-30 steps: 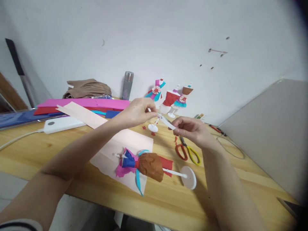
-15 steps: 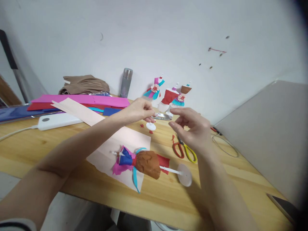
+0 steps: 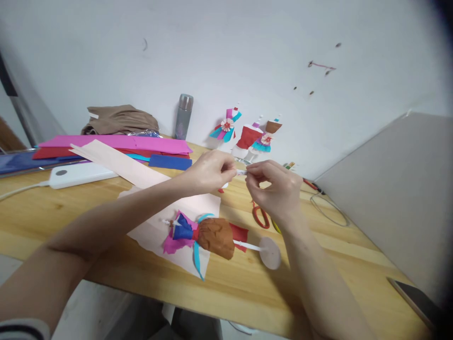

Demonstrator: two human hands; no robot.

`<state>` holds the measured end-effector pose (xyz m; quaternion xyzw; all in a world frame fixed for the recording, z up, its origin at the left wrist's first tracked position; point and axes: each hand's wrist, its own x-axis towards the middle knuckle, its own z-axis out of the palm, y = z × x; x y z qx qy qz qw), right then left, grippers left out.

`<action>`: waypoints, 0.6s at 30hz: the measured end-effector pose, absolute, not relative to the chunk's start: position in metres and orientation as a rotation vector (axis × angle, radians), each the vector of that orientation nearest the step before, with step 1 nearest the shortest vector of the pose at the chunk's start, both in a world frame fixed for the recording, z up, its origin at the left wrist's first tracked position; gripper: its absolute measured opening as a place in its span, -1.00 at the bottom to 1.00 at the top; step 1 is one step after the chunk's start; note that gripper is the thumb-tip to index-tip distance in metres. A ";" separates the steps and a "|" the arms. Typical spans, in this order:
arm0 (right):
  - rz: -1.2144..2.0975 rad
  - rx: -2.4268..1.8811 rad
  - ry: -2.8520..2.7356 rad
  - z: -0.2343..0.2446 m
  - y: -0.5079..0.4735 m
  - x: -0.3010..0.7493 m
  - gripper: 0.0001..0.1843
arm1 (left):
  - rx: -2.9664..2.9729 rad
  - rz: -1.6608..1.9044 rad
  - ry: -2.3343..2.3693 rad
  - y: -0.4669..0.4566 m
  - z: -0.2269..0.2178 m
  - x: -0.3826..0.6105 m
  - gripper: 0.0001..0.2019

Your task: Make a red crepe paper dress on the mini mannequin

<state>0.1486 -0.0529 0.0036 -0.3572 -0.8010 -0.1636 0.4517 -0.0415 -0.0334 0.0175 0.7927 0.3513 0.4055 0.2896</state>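
My left hand (image 3: pixel 211 171) and my right hand (image 3: pixel 274 188) meet above the wooden table (image 3: pixel 53 208), both pinched on a small white piece (image 3: pixel 241 173) held between their fingertips; what it is cannot be made out. Below them a paper-dressed doll figure (image 3: pixel 205 233) lies on its side on a pale pink sheet (image 3: pixel 152 226). It wears pink, blue and brown crepe, and its white stick ends in a round white base (image 3: pixel 270 252). Red and yellow scissors (image 3: pixel 262 218) lie partly behind my right hand.
Three dressed figures (image 3: pixel 247 134) stand by the white wall next to a grey flask (image 3: pixel 184 115). Stacked coloured paper sheets (image 3: pixel 116 146), a brown cloth (image 3: pixel 118 119) and a white power bank (image 3: pixel 78 174) lie at left. A grey board (image 3: pixel 396 189) leans at right, with a wire loop (image 3: pixel 329 210) beside it and a phone (image 3: pixel 417 297) near the edge.
My right hand, spread open half a second ago, has closed and come up to my left hand. The small white round base under the hands is now hidden. The view shifted slightly.
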 end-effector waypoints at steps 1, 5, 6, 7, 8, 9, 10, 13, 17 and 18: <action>-0.383 -0.876 -1.972 0.004 -0.053 0.149 -0.83 | 2.138 1.088 0.931 -0.034 0.017 -0.042 -0.78; -0.044 -0.940 -1.935 0.008 -0.054 0.151 -0.86 | 2.155 1.072 0.887 -0.034 0.018 -0.043 -0.78; 0.067 -0.973 -1.917 0.008 -0.053 0.151 -0.87 | 2.202 1.077 0.890 -0.035 0.018 -0.044 -0.77; 0.168 -1.005 -1.903 0.009 -0.053 0.151 -0.90 | 2.263 1.079 0.895 -0.036 0.019 -0.045 -0.75; 0.253 -1.030 -1.889 0.009 -0.052 0.150 -0.93 | 2.328 1.076 0.897 -0.036 0.020 -0.046 -0.74; 0.327 -1.044 -1.878 0.010 -0.052 0.150 -0.97 | 2.386 1.068 0.893 -0.038 0.021 -0.047 -0.74; 0.397 -1.043 -1.869 0.010 -0.051 0.150 -0.97 | 2.435 1.051 0.880 -0.039 0.023 -0.048 -0.75; 0.571 -0.982 -1.850 0.010 -0.050 0.149 -0.92 | 2.535 1.007 0.822 -0.041 0.026 -0.051 -0.76; 0.593 -0.918 -1.847 0.009 -0.047 0.149 -0.94 | 2.557 1.005 0.829 -0.040 0.027 -0.051 -0.71; 0.580 -0.911 -1.850 0.009 -0.047 0.149 -0.94 | 2.546 1.010 0.838 -0.039 0.027 -0.051 -0.70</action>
